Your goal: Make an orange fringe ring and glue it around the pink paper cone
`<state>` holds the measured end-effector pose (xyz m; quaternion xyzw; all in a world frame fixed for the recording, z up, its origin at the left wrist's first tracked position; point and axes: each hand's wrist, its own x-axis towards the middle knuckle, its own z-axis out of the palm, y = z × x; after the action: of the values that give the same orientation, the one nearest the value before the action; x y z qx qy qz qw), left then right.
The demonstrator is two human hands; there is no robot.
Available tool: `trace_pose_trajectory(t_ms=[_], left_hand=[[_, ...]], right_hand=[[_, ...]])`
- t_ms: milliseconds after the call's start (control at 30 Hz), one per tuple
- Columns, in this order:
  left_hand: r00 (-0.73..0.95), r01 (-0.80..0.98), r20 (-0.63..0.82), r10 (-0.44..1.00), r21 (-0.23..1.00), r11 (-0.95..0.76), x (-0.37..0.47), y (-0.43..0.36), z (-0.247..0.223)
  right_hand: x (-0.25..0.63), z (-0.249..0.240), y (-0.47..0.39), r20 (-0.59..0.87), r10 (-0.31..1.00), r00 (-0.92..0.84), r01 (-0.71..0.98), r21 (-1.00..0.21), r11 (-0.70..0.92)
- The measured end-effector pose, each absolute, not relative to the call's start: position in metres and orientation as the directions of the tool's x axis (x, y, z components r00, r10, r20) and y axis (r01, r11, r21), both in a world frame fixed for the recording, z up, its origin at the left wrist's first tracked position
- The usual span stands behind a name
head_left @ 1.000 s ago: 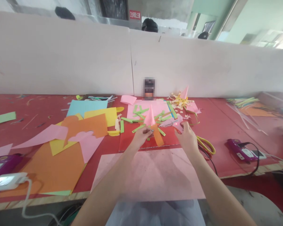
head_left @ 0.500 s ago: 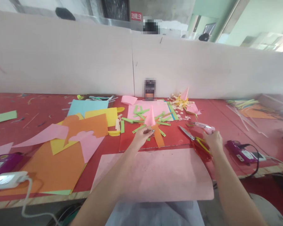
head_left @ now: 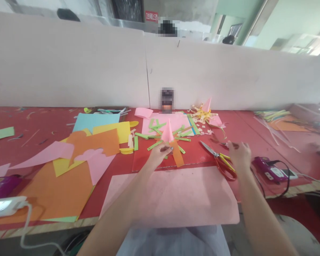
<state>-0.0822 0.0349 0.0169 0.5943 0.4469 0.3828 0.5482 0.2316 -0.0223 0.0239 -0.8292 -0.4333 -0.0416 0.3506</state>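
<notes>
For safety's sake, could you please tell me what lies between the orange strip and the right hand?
The scissors lie between them, shown in the head view.

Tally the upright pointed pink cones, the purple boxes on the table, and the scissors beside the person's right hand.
Pink cones: 2
Purple boxes: 2
Scissors: 1
Total: 5

Red table (head_left: 52, 119): scissors (head_left: 216, 154), pink sheet (head_left: 170, 199), purple box (head_left: 270, 169).

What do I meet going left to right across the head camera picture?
Light green paper strip, light blue paper sheet, left hand, orange paper strip, scissors, right hand, rightmost purple power strip.
</notes>
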Motion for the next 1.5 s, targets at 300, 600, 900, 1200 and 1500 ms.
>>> trace_pose_trajectory(t_ms=[300, 600, 900, 1200, 1500], left_hand=[[0.331, 0.14, 0.001, 0.944, 0.989, -0.05, -0.084, 0.037, 0.012], [0.353, 0.133, 0.013, 0.935, 0.989, -0.064, -0.082, 0.034, 0.015], [0.34, 0.143, 0.011, 0.94, 0.988, -0.063, -0.083, 0.035, 0.014], [0.322, 0.156, -0.013, 0.947, 0.987, -0.039, -0.083, 0.036, 0.01], [0.301, 0.174, -0.03, 0.953, 0.984, -0.024, -0.081, 0.034, 0.011]], right_hand=[[0.098, 0.035, -0.007, 0.077, 0.964, 0.256, 0.45, -0.892, -0.049], [0.079, 0.03, -0.006, 0.054, 0.97, 0.236, 0.419, -0.906, -0.052], [0.076, 0.03, -0.004, 0.041, 0.975, 0.219, 0.368, -0.929, -0.043], [0.072, 0.018, -0.002, 0.138, 0.972, 0.19, 0.344, -0.937, 0.066], [0.069, -0.003, -0.004, 0.203, 0.964, 0.174, 0.318, -0.938, 0.14]])
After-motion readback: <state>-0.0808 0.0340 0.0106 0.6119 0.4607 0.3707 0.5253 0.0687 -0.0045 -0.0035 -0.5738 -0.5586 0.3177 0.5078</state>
